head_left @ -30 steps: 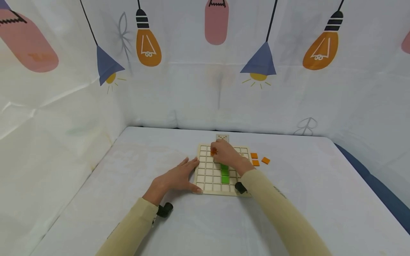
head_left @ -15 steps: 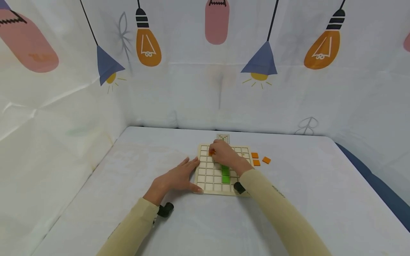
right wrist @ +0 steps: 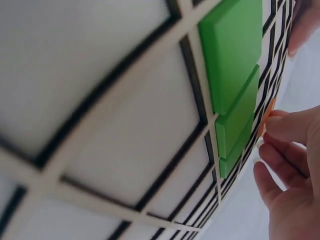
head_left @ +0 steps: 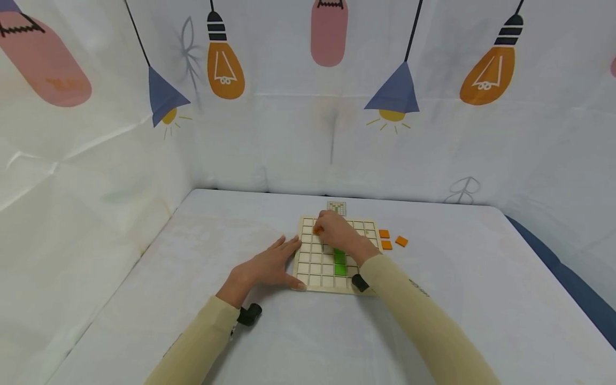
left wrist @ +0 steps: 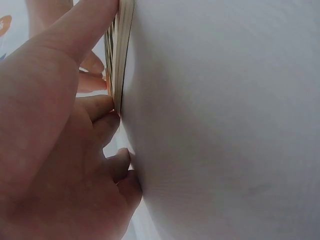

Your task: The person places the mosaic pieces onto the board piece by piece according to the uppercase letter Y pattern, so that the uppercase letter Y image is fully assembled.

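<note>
A wooden grid board [head_left: 315, 270] lies on the white table. My right hand [head_left: 337, 229] reaches over it and pinches a small orange square tile [right wrist: 267, 120] at the upper left of the grid. Most of that tile is hidden behind the fingers in the head view. Green square tiles [head_left: 340, 263] sit in a column of cells, partly covered by the right wrist. My left hand [head_left: 267, 266] rests at the board's left side with fingers spread, thumb by the near left corner. In the left wrist view its fingers [left wrist: 102, 125] touch the board's edge [left wrist: 121, 55].
Several loose orange tiles [head_left: 386, 245] lie just right of the board. A small pattern card [head_left: 337, 206] is behind the board's far edge. A white printed curtain [head_left: 289, 133] hangs behind the table.
The right hand shifts very slightly left relative to the board, with the orange tile still pinched. The left hand stays at the board's edge. The head view drifts a little.
</note>
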`<state>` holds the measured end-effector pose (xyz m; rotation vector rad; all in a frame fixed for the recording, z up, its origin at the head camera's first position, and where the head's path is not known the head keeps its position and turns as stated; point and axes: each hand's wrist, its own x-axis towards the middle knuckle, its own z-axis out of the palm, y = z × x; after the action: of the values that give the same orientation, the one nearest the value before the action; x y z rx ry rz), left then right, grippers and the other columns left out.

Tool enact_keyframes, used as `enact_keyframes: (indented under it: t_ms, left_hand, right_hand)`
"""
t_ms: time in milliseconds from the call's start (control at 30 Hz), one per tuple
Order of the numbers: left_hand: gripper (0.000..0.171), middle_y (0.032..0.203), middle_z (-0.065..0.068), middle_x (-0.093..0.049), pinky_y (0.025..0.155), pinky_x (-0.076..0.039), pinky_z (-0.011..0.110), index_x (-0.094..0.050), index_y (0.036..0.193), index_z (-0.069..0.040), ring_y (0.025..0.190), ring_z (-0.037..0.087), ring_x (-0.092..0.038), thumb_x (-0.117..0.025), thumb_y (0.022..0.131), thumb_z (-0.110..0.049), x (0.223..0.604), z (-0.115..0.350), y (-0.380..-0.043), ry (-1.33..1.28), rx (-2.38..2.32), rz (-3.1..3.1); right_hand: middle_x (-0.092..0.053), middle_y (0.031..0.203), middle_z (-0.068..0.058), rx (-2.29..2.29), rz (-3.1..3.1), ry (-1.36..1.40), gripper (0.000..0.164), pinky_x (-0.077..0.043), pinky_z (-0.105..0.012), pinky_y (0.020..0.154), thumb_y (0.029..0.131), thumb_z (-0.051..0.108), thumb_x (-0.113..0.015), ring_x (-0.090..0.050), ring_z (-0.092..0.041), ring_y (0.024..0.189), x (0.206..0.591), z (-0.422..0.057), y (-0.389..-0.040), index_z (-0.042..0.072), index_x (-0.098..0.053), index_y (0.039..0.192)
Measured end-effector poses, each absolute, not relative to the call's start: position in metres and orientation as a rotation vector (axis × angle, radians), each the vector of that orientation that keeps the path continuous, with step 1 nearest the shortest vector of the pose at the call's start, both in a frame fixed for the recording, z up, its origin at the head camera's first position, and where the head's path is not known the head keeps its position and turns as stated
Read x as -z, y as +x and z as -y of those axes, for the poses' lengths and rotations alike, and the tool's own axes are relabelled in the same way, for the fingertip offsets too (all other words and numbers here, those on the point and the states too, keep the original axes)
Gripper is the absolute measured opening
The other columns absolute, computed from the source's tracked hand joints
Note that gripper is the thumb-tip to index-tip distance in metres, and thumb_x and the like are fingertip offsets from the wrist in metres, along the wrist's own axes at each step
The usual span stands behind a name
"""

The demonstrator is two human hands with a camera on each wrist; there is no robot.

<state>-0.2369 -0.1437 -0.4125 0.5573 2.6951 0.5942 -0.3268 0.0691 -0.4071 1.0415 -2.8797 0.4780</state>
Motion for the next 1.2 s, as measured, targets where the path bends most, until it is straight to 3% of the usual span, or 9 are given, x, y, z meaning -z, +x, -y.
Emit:
enact_keyframes:
  t_ms: [300,567,867,1200]
  left_hand:
    - [0.113,0.168,-0.005,-0.014,0.124,-0.023,0.050,-0.019,0.160,-0.019,0.157,0.029,-0.004,-0.078,0.075,-0.063,0.414,0.143,-0.237,0.561,-0.604,-2.694]
    - [0.113,0.168,-0.005,-0.014,0.124,-0.023,0.050,-0.019,0.160,-0.018,0.157,0.030,-0.004,-0.079,0.074,-0.062,0.414,0.142,-0.235,0.555,-0.608,-2.700]
    - [0.114,0.168,-0.005,-0.015,0.124,-0.023,0.051,-0.020,0.160,-0.018,0.157,0.030,-0.004,-0.079,0.074,-0.063,0.415,0.143,-0.235,0.560,-0.610,-2.704]
    - [0.114,0.168,-0.005,-0.015,0.124,-0.022,0.050,-0.021,0.160,-0.018,0.157,0.030,-0.004,-0.079,0.073,-0.062,0.414,0.142,-0.235,0.556,-0.607,-2.707]
  right_hand:
    - [-0.063,0.102,-0.005,-0.325,2.946,1.052,0.028,-0.050,-0.035,0.085,0.093,0.001,-0.060,-0.054,-0.020,0.092,0.402,-0.072,-0.322,0.008,-0.075,0.116]
    - [-0.064,0.106,-0.008,-0.327,2.924,1.106,0.032,-0.051,-0.037,0.089,0.092,-0.005,-0.054,-0.057,-0.023,0.098,0.403,-0.073,-0.320,0.007,-0.076,0.113]
    - [-0.065,0.106,-0.003,-0.323,2.959,1.074,0.031,-0.052,-0.035,0.093,0.094,0.001,-0.053,-0.058,-0.018,0.099,0.399,-0.082,-0.317,0.011,-0.076,0.113]
    - [-0.068,0.112,-0.009,-0.413,2.936,1.141,0.034,-0.055,-0.037,0.093,0.094,-0.004,-0.050,-0.064,-0.024,0.107,0.392,-0.099,-0.312,0.006,-0.073,0.117]
